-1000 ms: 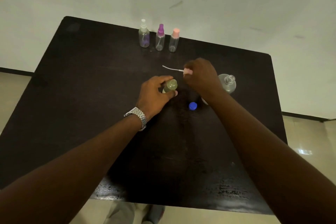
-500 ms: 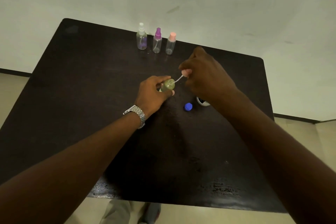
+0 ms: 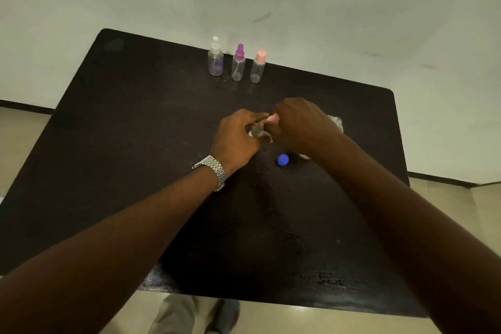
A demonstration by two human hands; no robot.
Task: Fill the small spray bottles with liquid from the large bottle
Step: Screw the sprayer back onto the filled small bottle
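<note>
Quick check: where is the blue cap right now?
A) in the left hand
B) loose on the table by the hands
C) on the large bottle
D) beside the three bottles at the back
B: the blue cap lies loose on the table, just nearer than the right hand, while the left hand holds the small bottle.

Greenish small bottle [image 3: 256,132] mid-table; three spray bottles [image 3: 238,69] upright, far edge

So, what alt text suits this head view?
A left hand grips a small clear bottle of yellowish liquid while the right hand pinches a pink sprayer top at its neck, over a dark table. Three spray bottles stand behind.
</note>
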